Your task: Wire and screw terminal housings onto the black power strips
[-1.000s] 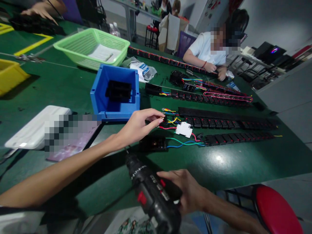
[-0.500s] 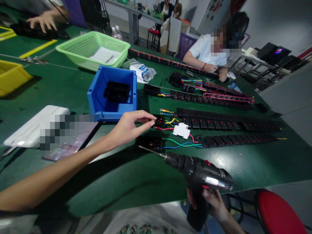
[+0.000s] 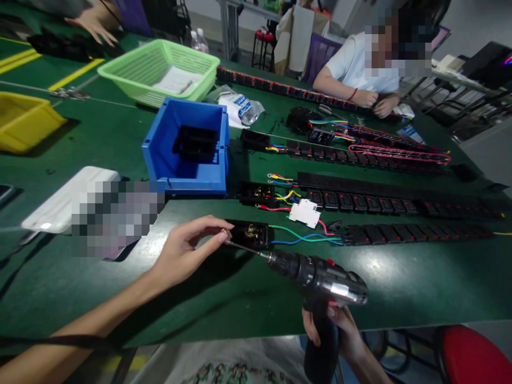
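Note:
My right hand [image 3: 336,325] grips a black cordless drill [image 3: 320,277], its long bit [image 3: 248,249] pointing left. Between thumb and fingertips, my left hand [image 3: 192,245] pinches a small brass-coloured screw [image 3: 226,232], close to the bit's tip. Just behind the bit lies a black box [image 3: 240,234] with brass terminals inside; green and blue wires run from it to a black socket strip [image 3: 412,234]. A second black terminal box [image 3: 256,193] sits further back. Near it, a white circuit breaker [image 3: 304,213] has a red wire attached.
A blue bin [image 3: 186,184] with black parts stands behind my left hand, and a green basket [image 3: 160,98] beyond it. A white power bank [image 3: 52,213] lies at left near a yellow bin [image 3: 28,128]. Across the table a co-worker [image 3: 344,74] handles another strip. A red stool [image 3: 472,357] is at lower right.
My left hand has drawn back from the rear terminal box toward me, bringing the small screw to the drill bit's tip. The drill has shifted slightly left.

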Demonstrator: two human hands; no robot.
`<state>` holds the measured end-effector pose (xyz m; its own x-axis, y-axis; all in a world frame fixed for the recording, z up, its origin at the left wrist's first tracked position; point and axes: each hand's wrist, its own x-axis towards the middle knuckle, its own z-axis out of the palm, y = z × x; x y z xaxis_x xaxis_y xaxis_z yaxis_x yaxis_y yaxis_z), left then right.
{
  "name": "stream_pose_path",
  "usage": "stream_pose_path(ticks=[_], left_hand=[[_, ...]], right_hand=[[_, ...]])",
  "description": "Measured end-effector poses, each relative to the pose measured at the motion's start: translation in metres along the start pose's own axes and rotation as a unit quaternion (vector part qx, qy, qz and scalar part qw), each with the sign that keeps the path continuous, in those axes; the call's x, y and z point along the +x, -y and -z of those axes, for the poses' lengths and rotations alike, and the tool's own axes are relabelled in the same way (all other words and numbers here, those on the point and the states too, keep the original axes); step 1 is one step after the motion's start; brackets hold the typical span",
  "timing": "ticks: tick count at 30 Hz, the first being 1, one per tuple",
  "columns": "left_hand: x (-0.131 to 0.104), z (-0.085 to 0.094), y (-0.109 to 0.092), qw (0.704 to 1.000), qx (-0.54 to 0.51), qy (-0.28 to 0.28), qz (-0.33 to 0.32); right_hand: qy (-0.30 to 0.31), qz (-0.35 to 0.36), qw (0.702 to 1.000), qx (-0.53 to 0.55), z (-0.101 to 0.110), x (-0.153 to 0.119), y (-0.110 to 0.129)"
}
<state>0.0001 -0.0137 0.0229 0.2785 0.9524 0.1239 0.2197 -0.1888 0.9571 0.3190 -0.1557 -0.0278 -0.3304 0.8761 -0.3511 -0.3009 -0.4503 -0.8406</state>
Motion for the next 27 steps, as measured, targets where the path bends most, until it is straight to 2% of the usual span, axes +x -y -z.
stream_pose_path(ticks=[4, 10, 19, 27], left_hand=[[-0.001, 0.002, -0.002, 0.999, -0.013, 0.009, -0.029], [-0.003, 0.006, -0.002, 0.996, -0.048, 0.062, -0.036], [-0.003, 0.005, 0.008, 0.995, -0.019, 0.036, -0.086], [-0.004, 0.007, 0.014, 0.991, 0.01, 0.057, -0.118]], right_hand=[[0.002, 0.004, 1.0, 0.013, 0.001, 0.001, -0.001], [-0.003, 0.01, 0.999, 0.032, 0.002, 0.001, -0.003], [0.009, 0.006, 0.997, 0.082, 0.002, 0.002, -0.002], [0.03, 0.007, 0.996, 0.087, 0.0, 0.003, 0.001]])
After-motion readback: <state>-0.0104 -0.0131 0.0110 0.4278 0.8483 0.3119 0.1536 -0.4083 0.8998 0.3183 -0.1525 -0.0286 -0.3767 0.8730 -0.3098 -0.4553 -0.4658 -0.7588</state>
